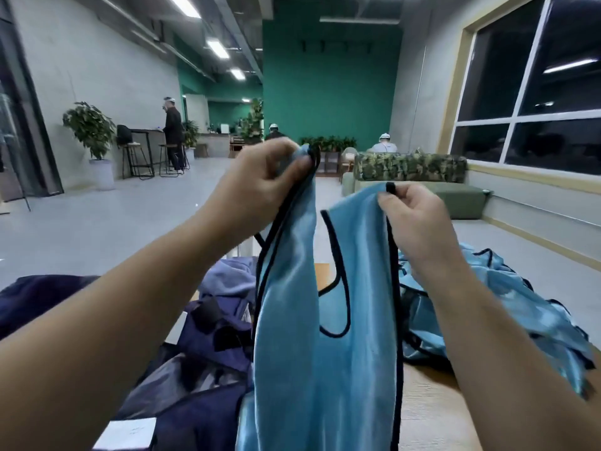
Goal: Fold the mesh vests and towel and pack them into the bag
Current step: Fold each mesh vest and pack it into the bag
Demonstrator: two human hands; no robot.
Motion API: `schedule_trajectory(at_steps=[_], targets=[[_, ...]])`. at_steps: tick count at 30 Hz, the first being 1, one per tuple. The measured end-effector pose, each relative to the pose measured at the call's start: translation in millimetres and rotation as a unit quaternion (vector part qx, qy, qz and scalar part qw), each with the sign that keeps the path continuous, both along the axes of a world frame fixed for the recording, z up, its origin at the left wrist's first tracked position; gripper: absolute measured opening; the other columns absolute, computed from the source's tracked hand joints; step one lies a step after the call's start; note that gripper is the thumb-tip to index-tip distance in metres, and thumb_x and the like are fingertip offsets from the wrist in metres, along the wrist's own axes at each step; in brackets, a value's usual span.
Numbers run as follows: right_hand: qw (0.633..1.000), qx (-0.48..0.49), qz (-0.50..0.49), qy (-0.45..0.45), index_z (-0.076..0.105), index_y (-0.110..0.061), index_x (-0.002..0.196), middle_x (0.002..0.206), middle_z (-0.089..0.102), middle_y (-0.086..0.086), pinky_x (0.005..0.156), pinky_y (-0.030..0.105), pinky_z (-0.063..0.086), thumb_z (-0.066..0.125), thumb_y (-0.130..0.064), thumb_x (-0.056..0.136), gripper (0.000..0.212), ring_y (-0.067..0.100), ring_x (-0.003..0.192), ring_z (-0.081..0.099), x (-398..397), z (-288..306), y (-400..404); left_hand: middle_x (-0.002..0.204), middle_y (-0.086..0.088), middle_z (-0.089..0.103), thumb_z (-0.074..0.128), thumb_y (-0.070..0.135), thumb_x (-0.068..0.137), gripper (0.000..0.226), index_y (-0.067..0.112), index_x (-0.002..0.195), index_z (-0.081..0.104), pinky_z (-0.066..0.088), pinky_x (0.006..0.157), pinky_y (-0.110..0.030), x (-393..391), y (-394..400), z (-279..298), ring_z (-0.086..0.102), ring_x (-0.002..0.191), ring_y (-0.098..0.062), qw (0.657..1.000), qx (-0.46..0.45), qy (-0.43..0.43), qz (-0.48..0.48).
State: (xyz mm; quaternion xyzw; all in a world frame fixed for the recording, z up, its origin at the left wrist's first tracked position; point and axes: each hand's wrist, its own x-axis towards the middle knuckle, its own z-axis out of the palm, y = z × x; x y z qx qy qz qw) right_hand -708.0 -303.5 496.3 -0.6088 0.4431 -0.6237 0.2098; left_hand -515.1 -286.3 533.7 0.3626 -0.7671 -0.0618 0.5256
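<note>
I hold a light blue mesh vest [325,369] with black trim up in front of me, hanging over the table. My left hand [260,187] pinches its left shoulder strap at the top. My right hand [413,213] pinches the right shoulder strap, slightly lower. More light blue vests [507,307] lie crumpled in a heap at the right. A dark navy bag [208,359] lies at the lower left, with a greyish-blue towel [227,278] bunched behind it.
The wooden table [426,395] shows below the vest at the right. White paper [125,434] lies near the front left edge. Beyond are an open floor, a green sofa [455,196], potted plants, bar stools and three people far off.
</note>
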Motion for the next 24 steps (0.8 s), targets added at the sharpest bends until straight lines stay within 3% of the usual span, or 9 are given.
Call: schedule_trajectory(at_steps=[2,4,7,9,12,15,19,24], targets=[[0.998,0.036,-0.001,0.050,0.062,-0.018,0.075,0.070,0.063,0.004,0.061,0.029,0.042,0.060,-0.018,0.090,0.015,0.014,0.063,0.052,1.7,-20.7,4.0,0.058,0.012,0.050,0.054,0.026,0.094,0.026,0.027,0.068,0.052,0.037,0.053,-0.010,-4.2,10.7,-27.5,0.045,0.053,0.004,0.994,0.026,-0.109,-0.017],[0.997,0.055,0.002,0.053,0.065,-0.015,0.071,0.068,0.065,0.004,0.063,0.033,0.045,0.063,-0.020,0.088,0.018,0.012,0.062,0.053,2.7,-36.9,12.1,0.057,0.015,0.049,0.054,0.032,0.093,0.026,0.027,0.067,0.049,0.033,0.053,-0.010,-11.1,20.8,-55.8,0.043,0.055,0.005,0.987,0.024,-0.153,-0.031],[0.994,0.083,0.061,0.030,0.069,-0.010,0.076,0.072,0.070,0.010,0.074,0.048,0.052,0.062,-0.022,0.090,0.019,0.024,0.067,0.062,3.5,-53.1,29.9,0.065,0.013,0.055,0.053,0.040,0.087,0.013,0.029,0.081,0.054,0.037,0.059,-0.012,-21.0,34.0,-90.1,0.052,0.066,0.005,0.994,0.023,-0.109,-0.019],[0.988,0.095,0.116,0.029,0.071,-0.011,0.082,0.079,0.073,0.013,0.079,0.051,0.054,0.059,-0.022,0.093,0.020,0.030,0.076,0.068,3.8,-59.7,42.5,0.068,0.006,0.059,0.053,0.047,0.085,0.021,0.026,0.083,0.054,0.043,0.062,-0.023,-25.6,39.5,-110.0,0.055,0.067,-0.006,0.998,0.038,-0.050,-0.014],[0.974,0.107,0.198,0.012,0.070,-0.014,0.086,0.081,0.074,0.005,0.071,0.031,0.058,0.053,-0.012,0.095,0.020,0.018,0.074,0.070,4.0,-66.4,55.9,0.060,0.004,0.052,0.057,0.044,0.084,0.027,0.021,0.069,0.052,0.039,0.055,-0.026,-29.9,42.8,-131.4,0.046,0.057,-0.010,0.999,0.053,0.014,-0.003],[0.965,0.122,0.230,0.034,0.066,-0.017,0.090,0.077,0.073,-0.004,0.063,0.016,0.052,0.048,-0.007,0.095,0.021,0.004,0.070,0.067,5.0,-75.2,61.9,0.057,0.004,0.043,0.047,0.055,0.083,0.039,0.020,0.067,0.041,0.034,0.052,-0.026,-28.2,44.0,-141.1,0.040,0.054,-0.012,0.998,0.047,0.006,0.039],[0.960,0.121,0.235,0.088,0.070,-0.020,0.098,0.091,0.074,0.000,0.077,0.029,0.056,0.046,-0.012,0.098,0.025,0.015,0.086,0.070,2.4,-81.2,65.0,0.052,0.006,0.042,0.038,0.059,0.082,0.037,0.028,0.061,0.037,0.037,0.055,-0.032,-22.6,46.0,-139.6,0.045,0.057,-0.014,0.996,0.046,-0.033,0.066],[0.957,0.098,0.216,0.165,0.068,-0.026,0.096,0.085,0.068,0.017,0.077,0.058,0.051,0.045,-0.037,0.090,0.026,0.039,0.084,0.063,3.9,-81.3,68.4,0.060,0.000,0.057,0.027,0.065,0.080,0.056,0.016,0.071,0.053,0.045,0.057,-0.041,-20.2,45.6,-140.0,0.054,0.060,-0.020,0.990,0.056,-0.087,0.100]])
